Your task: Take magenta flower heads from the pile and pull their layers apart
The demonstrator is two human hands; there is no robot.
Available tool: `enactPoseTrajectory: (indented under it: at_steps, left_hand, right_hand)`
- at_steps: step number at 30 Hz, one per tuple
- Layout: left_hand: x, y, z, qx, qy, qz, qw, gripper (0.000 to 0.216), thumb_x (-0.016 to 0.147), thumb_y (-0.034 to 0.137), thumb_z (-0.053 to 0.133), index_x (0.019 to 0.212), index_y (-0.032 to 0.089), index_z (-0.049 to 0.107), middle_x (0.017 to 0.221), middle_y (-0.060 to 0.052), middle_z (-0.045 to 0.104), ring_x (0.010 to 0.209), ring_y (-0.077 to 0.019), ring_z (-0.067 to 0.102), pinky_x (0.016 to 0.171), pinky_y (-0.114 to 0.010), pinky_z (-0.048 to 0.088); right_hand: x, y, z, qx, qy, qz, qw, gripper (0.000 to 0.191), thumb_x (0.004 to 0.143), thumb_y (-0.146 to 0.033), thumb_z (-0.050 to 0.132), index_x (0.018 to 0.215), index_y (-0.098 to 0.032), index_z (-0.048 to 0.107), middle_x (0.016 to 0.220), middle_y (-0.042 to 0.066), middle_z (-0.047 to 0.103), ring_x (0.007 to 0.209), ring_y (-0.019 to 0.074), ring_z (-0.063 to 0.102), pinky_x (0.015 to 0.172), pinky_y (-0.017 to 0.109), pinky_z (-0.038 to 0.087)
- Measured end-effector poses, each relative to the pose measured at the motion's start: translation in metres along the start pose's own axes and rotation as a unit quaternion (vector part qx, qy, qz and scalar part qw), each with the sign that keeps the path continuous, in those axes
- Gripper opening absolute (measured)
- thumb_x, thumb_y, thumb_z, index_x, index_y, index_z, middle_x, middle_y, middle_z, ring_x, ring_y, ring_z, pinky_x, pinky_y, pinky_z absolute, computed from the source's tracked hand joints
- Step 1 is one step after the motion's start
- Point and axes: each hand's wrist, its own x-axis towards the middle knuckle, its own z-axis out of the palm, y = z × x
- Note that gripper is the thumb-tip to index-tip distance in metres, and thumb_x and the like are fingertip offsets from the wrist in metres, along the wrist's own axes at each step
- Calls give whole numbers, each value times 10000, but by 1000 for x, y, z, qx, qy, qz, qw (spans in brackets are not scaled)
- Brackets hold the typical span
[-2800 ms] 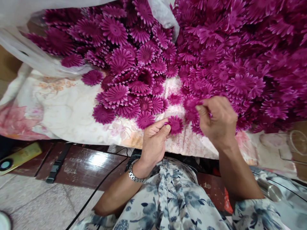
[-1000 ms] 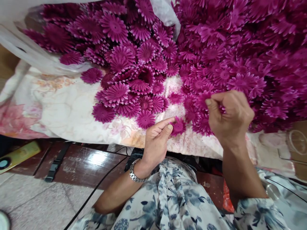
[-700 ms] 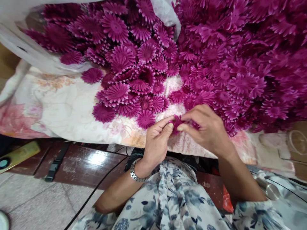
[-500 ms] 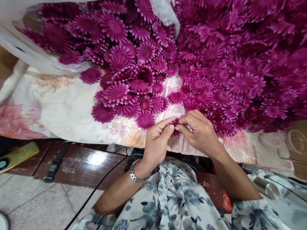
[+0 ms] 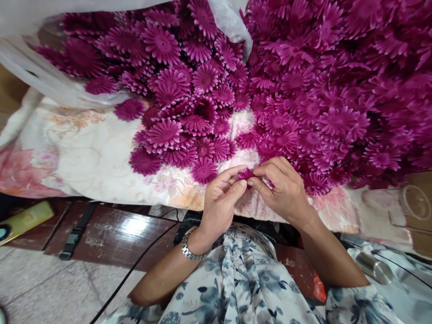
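Observation:
Between my two hands is a small magenta artificial flower (image 5: 246,173), mostly covered by my fingers. My left hand (image 5: 222,193) pinches it from the left with thumb and forefinger. From the right, my right hand (image 5: 281,186) grips its other side between thumb and forefinger. Both hands are close together above the near edge of the flowered cloth (image 5: 97,157). Just left of my left hand lies a single magenta flower head (image 5: 204,170). Past my hands, a large heap of similar flower heads (image 5: 310,108) spreads to the right.
A white plastic bag (image 5: 57,72) with more flower heads lies at the back left. Below the cloth runs a dark red wooden bench (image 5: 114,234) with a black strap buckle (image 5: 70,243) and a yellow-green phone-like object (image 5: 29,220). A metal cylinder (image 5: 374,267) lies at lower right.
My left thumb and the flower have shifted slightly, with more of the flower's petals showing above my fingers. Both hands keep their pinch. The whole view has moved a little.

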Motion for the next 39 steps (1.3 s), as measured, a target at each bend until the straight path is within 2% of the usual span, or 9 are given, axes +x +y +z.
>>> enactPoseTrajectory:
  at_steps: [5,10,14,17,19,23,27,29,39]
  left_hand:
    - [1,3,2,-31,35,15,999,116,619,222,782,720,203,729,700,13,676,664,-87,588,667,-195,482]
    - [0,4,0,0,21,72,997,104,662,206,757,754,255,755,773,12,702,763,-105,606,739,-206,476]
    - [-1,4,0,14,-1,87,996,120,688,211,744,793,267,763,779,6,707,764,-106,604,729,-202,469]
    - [-2,4,0,22,15,85,996,151,674,226,757,823,255,761,752,6,691,684,-95,568,671,-201,459]
    - [-2,4,0,29,13,89,996,184,677,226,758,859,253,753,683,23,639,612,-71,505,607,-179,426]
    - [-3,4,0,41,-3,101,994,203,696,225,742,898,248,735,667,27,571,624,-75,485,597,-176,412]
    - [-4,4,-1,55,-29,86,994,219,736,258,707,953,231,715,762,-7,614,704,-108,529,650,-207,437]
    - [-4,3,-1,47,-46,73,995,224,745,259,699,967,235,709,824,-14,642,743,-108,541,683,-202,440]
    - [-4,8,5,9,-60,-35,998,218,701,306,722,878,181,699,748,-12,614,671,-106,519,639,-213,430]
  right_hand:
    - [-2,-1,-5,71,-32,40,996,145,880,-330,555,865,-188,577,783,48,610,782,178,547,717,325,450]
    - [-2,-2,-12,229,-93,122,961,401,834,-373,623,1171,-176,532,1064,85,620,975,177,575,838,324,471]
    - [-1,-3,-14,370,-103,201,901,194,821,-325,642,937,-172,617,857,23,649,793,128,598,735,267,475]
    - [-2,-3,-13,431,-87,244,864,192,786,-352,673,796,-173,602,744,-4,602,710,119,563,664,255,459]
    - [-3,-3,-11,441,-73,258,856,191,783,-352,674,779,-178,593,719,-13,589,672,111,544,631,248,448]
    - [-5,-5,-8,386,-38,254,886,123,818,-297,625,796,-182,588,700,-17,609,622,102,543,585,231,430]
    - [-6,-7,-9,254,-15,211,944,110,841,-266,572,776,-179,558,659,-20,578,598,102,531,565,226,406]
    - [-7,-8,-9,209,-11,185,960,134,866,-260,530,759,-179,539,638,-25,540,578,94,504,557,223,389]
    - [-6,-8,-5,118,31,110,986,296,914,-236,424,620,-204,401,556,-33,416,500,94,397,501,233,316]
